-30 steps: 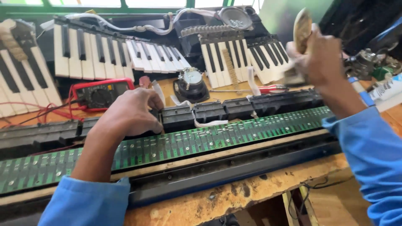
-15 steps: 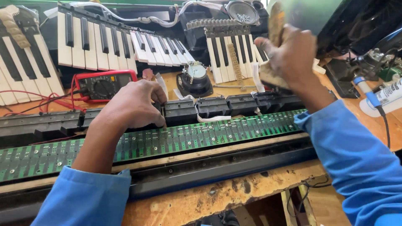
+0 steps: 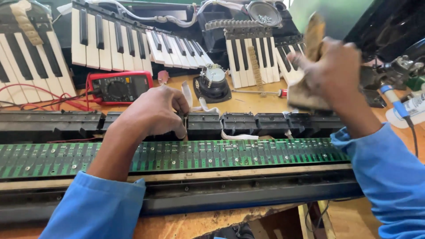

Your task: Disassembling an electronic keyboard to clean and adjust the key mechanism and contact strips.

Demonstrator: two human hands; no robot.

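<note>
A long green circuit board [image 3: 230,155] spans the frame's lower half on a wooden tabletop [image 3: 248,99], a black keyboard frame [image 3: 48,126] running behind it. The left hand [image 3: 152,110], at centre, rests on that frame, fingers [image 3: 179,104] curled together against it. At upper right the right hand [image 3: 332,75] hovers above the frame's right end, fingers wrapped around a worn brush [image 3: 312,42], blurred.

A red multimeter [image 3: 118,87] and a small speaker [image 3: 213,82] sit on the counter [image 3: 252,101] beyond the left grip; loose piano keys [image 3: 110,40] lie farther back.
</note>
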